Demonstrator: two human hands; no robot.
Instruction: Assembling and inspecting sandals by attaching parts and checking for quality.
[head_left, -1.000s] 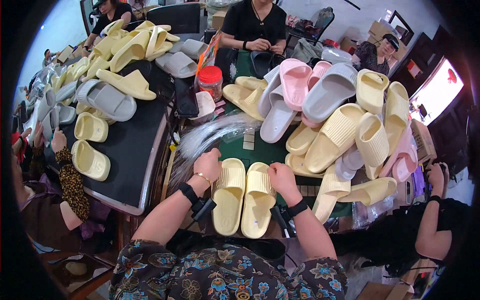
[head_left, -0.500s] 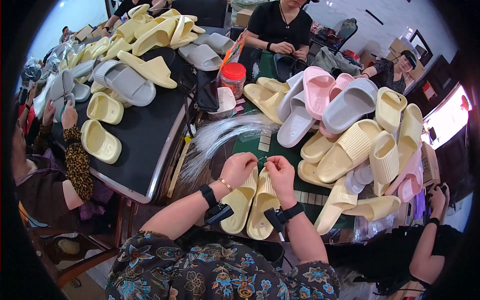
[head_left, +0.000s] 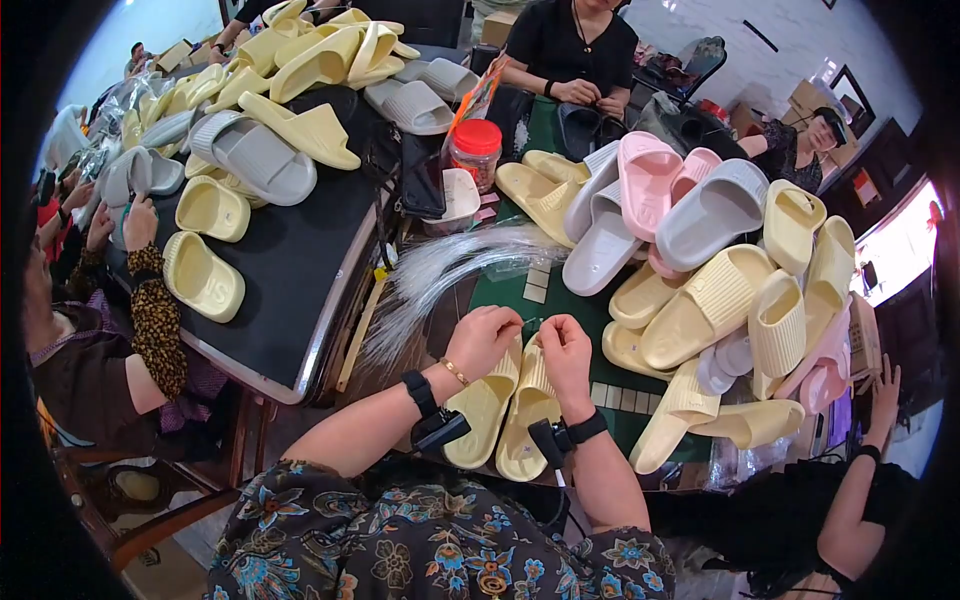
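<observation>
My left hand (head_left: 484, 338) and my right hand (head_left: 567, 352) are close together over the table, each with its fingertips pinched. Between them shows a fine pale strand (head_left: 531, 324); its ends are hidden in the fingers. Just under the hands, a pair of pale yellow slide slippers lies side by side, the left slipper (head_left: 480, 425) and the right slipper (head_left: 527, 430), soles down. Their far ends are partly covered by my hands. Beyond my left hand spreads a loose bundle of clear, thin plastic strands (head_left: 425, 285).
Yellow, pink and grey slippers (head_left: 708, 305) are heaped to the right. A red-lidded jar (head_left: 476, 150) and a white tub (head_left: 458, 200) stand behind the strands. On the left, a black table (head_left: 290, 260) carries more slippers. Several co-workers sit around.
My hands remain pinched together over the slippers, with only slight finger movement. The view has shifted a little. At the far right, another person's hand has opened and lifted.
</observation>
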